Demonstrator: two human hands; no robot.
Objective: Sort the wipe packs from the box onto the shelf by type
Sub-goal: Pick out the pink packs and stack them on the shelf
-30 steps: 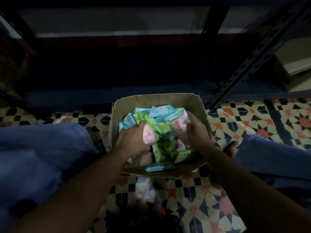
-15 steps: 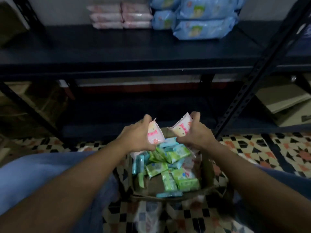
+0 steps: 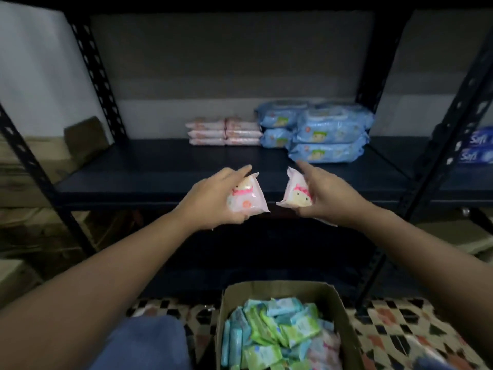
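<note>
Each hand, left hand (image 3: 213, 198) and right hand (image 3: 322, 194), grips one pink pack; the stacked pink packs (image 3: 224, 130) lie at twelve o'clock, nearer the left hand.

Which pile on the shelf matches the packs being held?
The short pink stack, left of the big blue packs. Only it shares the pink wrapper of the packs in the left hand and right hand.
</note>
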